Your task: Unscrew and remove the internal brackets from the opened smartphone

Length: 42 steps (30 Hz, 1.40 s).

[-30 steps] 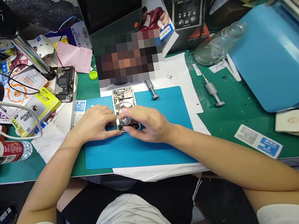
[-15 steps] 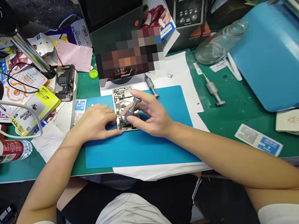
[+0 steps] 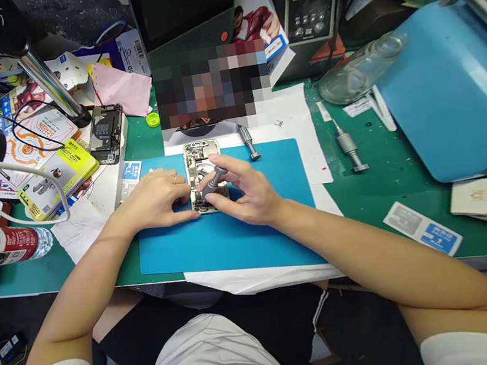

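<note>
The left hand [image 3: 156,199], unclenched, braces the coverless phone [image 3: 199,154] over the blue mat's [image 3: 226,244] far edge, seemingly steadying it for the tilted screwdriver [image 3: 214,181] the right hand [image 3: 248,196] pinches.

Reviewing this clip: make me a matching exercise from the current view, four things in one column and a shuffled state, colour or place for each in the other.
Column one
1. Right hand
2. Phone
3. Battery box
4. Left hand

Column two
A. Yellow and pale grey
B. At the left edge of an item on the blue mat
C. Gripping a grey screwdriver
D. Open, inner parts showing

Right pairs
1-C, 2-D, 3-A, 4-B
</note>
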Tool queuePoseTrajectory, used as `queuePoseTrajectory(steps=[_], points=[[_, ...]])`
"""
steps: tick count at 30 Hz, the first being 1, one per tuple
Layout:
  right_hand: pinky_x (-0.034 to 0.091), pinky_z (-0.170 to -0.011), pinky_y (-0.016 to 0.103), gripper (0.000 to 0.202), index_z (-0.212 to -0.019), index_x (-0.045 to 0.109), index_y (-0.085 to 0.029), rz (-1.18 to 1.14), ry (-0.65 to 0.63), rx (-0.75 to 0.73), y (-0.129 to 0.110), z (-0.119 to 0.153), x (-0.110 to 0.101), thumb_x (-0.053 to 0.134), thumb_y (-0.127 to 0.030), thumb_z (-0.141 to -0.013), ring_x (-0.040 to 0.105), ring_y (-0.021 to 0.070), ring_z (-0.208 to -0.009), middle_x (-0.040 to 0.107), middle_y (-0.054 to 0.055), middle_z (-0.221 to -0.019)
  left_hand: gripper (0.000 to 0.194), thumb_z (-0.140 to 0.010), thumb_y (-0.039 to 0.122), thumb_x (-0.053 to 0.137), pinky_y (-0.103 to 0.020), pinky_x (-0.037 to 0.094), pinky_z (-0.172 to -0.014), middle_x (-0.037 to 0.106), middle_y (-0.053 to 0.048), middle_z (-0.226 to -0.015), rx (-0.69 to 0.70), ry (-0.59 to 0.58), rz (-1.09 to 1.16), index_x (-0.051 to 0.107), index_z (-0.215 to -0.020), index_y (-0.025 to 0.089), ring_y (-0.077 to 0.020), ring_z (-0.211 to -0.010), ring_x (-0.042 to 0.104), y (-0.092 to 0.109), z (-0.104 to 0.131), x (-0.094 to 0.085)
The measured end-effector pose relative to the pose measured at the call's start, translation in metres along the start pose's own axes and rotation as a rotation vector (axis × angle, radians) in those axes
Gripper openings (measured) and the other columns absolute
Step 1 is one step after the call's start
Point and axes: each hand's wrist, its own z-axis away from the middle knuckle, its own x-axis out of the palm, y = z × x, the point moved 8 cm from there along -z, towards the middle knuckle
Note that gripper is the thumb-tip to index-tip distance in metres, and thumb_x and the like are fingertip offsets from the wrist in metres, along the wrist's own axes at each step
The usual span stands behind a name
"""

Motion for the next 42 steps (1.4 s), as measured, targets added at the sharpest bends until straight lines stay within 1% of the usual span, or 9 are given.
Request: queuePoseTrajectory(steps=[4, 10, 12, 15, 17, 21, 28, 34, 42], points=[[0.067, -0.074, 0.031, 0.065, -0.158, 0.031, -0.032, -0.025, 0.018, -0.015, 0.0, 0.0, -0.001, 0.059, -0.021, -0.1, 0.074, 0.0173, -0.09, 0.072, 0.005, -0.112, 0.039, -0.093, 0.056, 0.067, -0.034, 0.034, -0.07, 0.067, -0.005, -0.077, 0.003, 0.006, 0.003, 0.066, -0.079, 0.02, -0.0222, -0.077, 0.059, 0.001, 0.0, -0.001], [0.068, -0.082, 0.036, 0.068, -0.158, 0.025, -0.035, 0.001, 0.078, -0.039, -0.002, -0.002, -0.007, 0.059, -0.022, -0.1, 0.076, 0.0191, -0.097, 0.064, 0.011, -0.139, 0.033, -0.098, 0.051, 0.061, -0.035, 0.036, -0.069, 0.069, -0.005, -0.081, 0.013, 0.09, 0.009, 0.068, -0.093, 0.02, -0.02, -0.073, 0.06, 0.004, 0.002, -0.008], [0.069, -0.083, 0.037, 0.069, -0.158, 0.025, -0.035, 0.001, 0.094, -0.059, -0.004, -0.003, -0.008, 0.059, -0.022, -0.1, 0.076, 0.0199, -0.097, 0.067, 0.01, -0.134, 0.031, -0.099, 0.05, 0.06, -0.035, 0.036, -0.068, 0.07, -0.004, -0.08, 0.028, 0.109, 0.007, 0.069, -0.097, 0.02, -0.0195, -0.072, 0.061, 0.006, 0.003, -0.008], [0.07, -0.079, 0.036, 0.069, -0.158, 0.024, -0.035, 0.017, 0.107, -0.079, -0.007, -0.004, -0.01, 0.059, -0.022, -0.1, 0.077, 0.0207, -0.097, 0.071, 0.008, -0.119, 0.03, -0.101, 0.047, 0.059, -0.034, 0.037, -0.068, 0.07, -0.004, -0.078, 0.048, 0.131, 0.003, 0.07, -0.094, 0.021, -0.0189, -0.071, 0.063, 0.008, 0.004, -0.006], [0.07, -0.076, 0.035, 0.068, -0.158, 0.023, -0.034, 0.032, 0.11, -0.087, -0.009, -0.005, -0.011, 0.058, -0.021, -0.101, 0.077, 0.0204, -0.097, 0.071, 0.007, -0.114, 0.028, -0.102, 0.043, 0.058, -0.033, 0.037, -0.067, 0.071, -0.004, -0.077, 0.062, 0.136, -0.002, 0.07, -0.091, 0.021, -0.0182, -0.07, 0.063, 0.009, 0.004, -0.005], [0.07, -0.078, 0.034, 0.069, -0.158, 0.026, -0.034, 0.001, 0.126, -0.125, -0.013, -0.007, -0.012, 0.06, -0.017, -0.1, 0.076, 0.0191, -0.098, 0.071, 0.006, -0.114, 0.028, -0.104, 0.034, 0.054, -0.033, 0.038, -0.065, 0.07, -0.004, -0.075, 0.083, 0.163, -0.03, 0.07, -0.087, 0.02, -0.0176, -0.068, 0.063, 0.011, 0.003, -0.006], [0.07, -0.082, 0.038, 0.068, -0.157, 0.025, -0.034, 0.025, 0.142, -0.099, -0.008, -0.005, -0.012, 0.06, -0.021, -0.1, 0.077, 0.0205, -0.098, 0.071, 0.009, -0.121, 0.025, -0.103, 0.033, 0.054, -0.032, 0.039, -0.067, 0.072, -0.003, -0.077, 0.066, 0.141, -0.031, 0.073, -0.09, 0.021, -0.0178, -0.07, 0.065, 0.009, 0.003, -0.007], [0.07, -0.08, 0.038, 0.07, -0.158, 0.024, -0.038, 0.035, 0.14, -0.085, -0.008, -0.007, -0.014, 0.06, -0.02, -0.1, 0.077, 0.0203, -0.094, 0.071, 0.007, -0.117, 0.026, -0.101, 0.032, 0.057, -0.032, 0.035, -0.064, 0.068, -0.003, -0.07, 0.047, 0.181, -0.07, 0.069, -0.081, 0.02, -0.0174, -0.064, 0.06, 0.005, 0.005, -0.015], [0.069, -0.08, 0.039, 0.07, -0.157, 0.027, -0.04, 0.016, 0.157, -0.087, -0.008, -0.007, -0.016, 0.062, -0.022, -0.099, 0.076, 0.0199, -0.093, 0.07, 0.006, -0.126, 0.026, -0.097, 0.033, 0.059, -0.033, 0.036, -0.066, 0.065, -0.003, -0.07, -0.052, 0.051, -0.147, 0.065, -0.075, 0.02, -0.0197, -0.069, 0.061, -0.01, 0.006, -0.013]])
